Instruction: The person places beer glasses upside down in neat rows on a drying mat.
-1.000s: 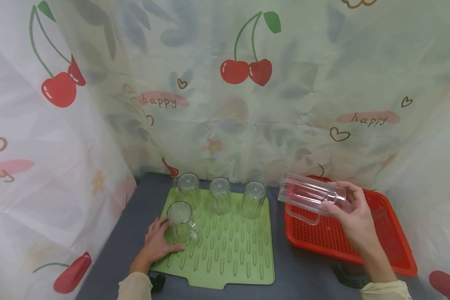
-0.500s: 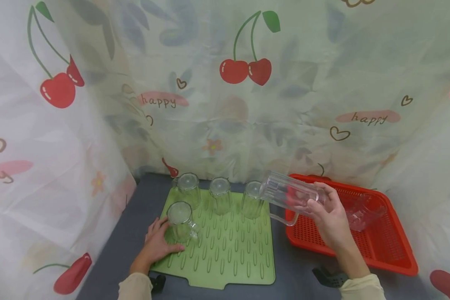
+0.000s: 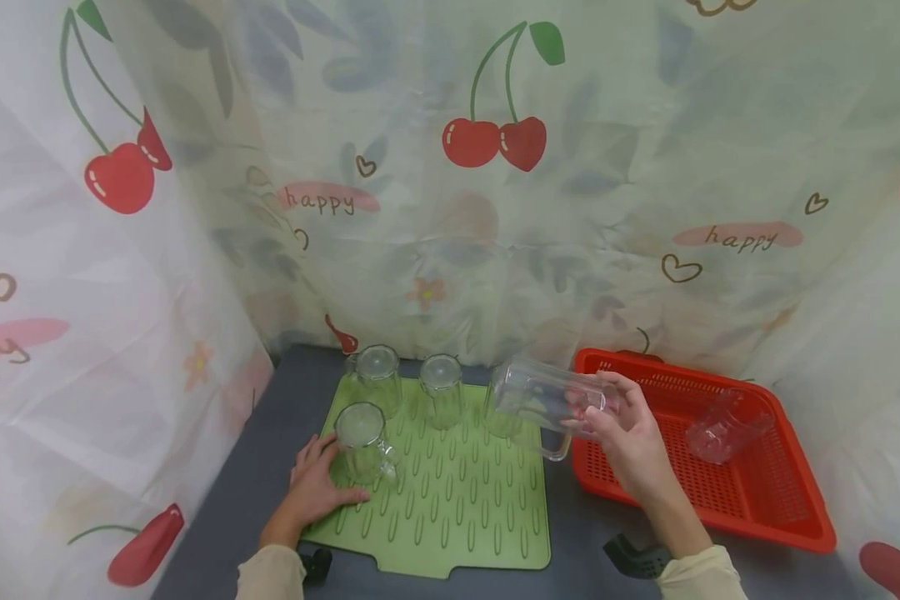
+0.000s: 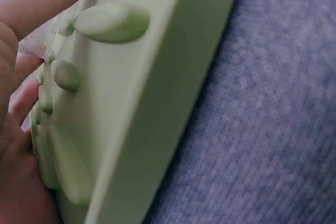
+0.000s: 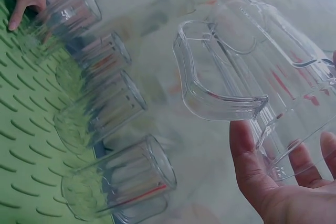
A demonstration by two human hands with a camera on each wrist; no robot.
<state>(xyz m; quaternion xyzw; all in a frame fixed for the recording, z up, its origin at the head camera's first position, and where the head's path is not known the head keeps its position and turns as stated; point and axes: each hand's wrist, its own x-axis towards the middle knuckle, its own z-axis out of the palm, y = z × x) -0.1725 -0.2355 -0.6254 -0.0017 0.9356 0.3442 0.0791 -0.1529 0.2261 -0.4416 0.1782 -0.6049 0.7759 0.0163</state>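
My right hand (image 3: 637, 446) grips a clear glass mug (image 3: 532, 396) near its base, holding it tilted on its side above the right edge of the green drying mat (image 3: 457, 508). In the right wrist view, the mug's handle (image 5: 194, 87) sticks out to the left, beyond the thumb (image 5: 244, 153). My left hand (image 3: 315, 483) rests on the mat's left edge with thumb and fingers spread, beside an upside-down glass mug (image 3: 360, 442). Along the mat's back stand three more upturned mugs, at the left (image 3: 377, 379), middle (image 3: 441, 392) and right (image 3: 498, 417), the last partly behind the held mug.
A red plastic basket (image 3: 802, 500) stands right of the mat, with a clear glass mug (image 3: 723, 429) lying in it. Dark grey cloth (image 3: 570, 542) covers the table. Printed curtains (image 3: 607, 167) close off the back and sides.
My right hand has carried the mug leftward from over the basket to the mat's right edge, bringing the mug in the basket into view. My left hand has stayed in place.
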